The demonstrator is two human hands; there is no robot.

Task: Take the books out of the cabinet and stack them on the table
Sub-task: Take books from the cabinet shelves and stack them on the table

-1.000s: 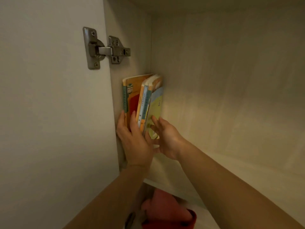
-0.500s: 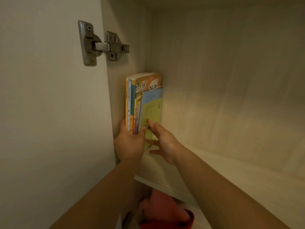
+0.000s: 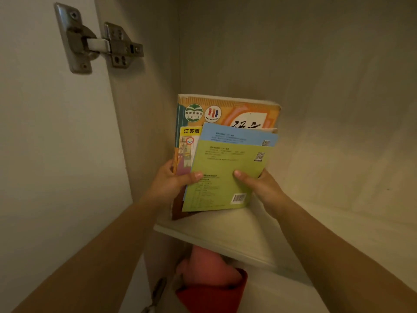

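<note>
Several books [image 3: 225, 141] are bunched together as one bundle inside the cabinet [image 3: 316, 86], held upright with their covers turned toward the camera and their lower ends just above the front of the shelf [image 3: 225, 236]. A green booklet [image 3: 221, 177] with a barcode lies in front, a blue one [image 3: 237, 136] peeks out behind it, and a larger orange book [image 3: 228, 111] with round badges stands at the back; whether the bundle's bottom edge touches the shelf board I cannot tell.

At the bundle's 8 o'clock the left hand [image 3: 169, 184] grips it, thumb pressed flat across the green cover and the other fingers wrapped behind, out of sight. At its 4 o'clock the right hand [image 3: 261, 186] clamps the other side the same way, thumb on the front, fingers hidden behind the books. Both forearms reach up from the bottom of the view.

Toward 10 o'clock from the books a metal hinge [image 3: 97, 41] joins the open door [image 3: 45, 132] to the cabinet's side wall. At 6 o'clock, below the shelf, a pink and red cloth-like thing [image 3: 209, 279] sits in the lower compartment.
</note>
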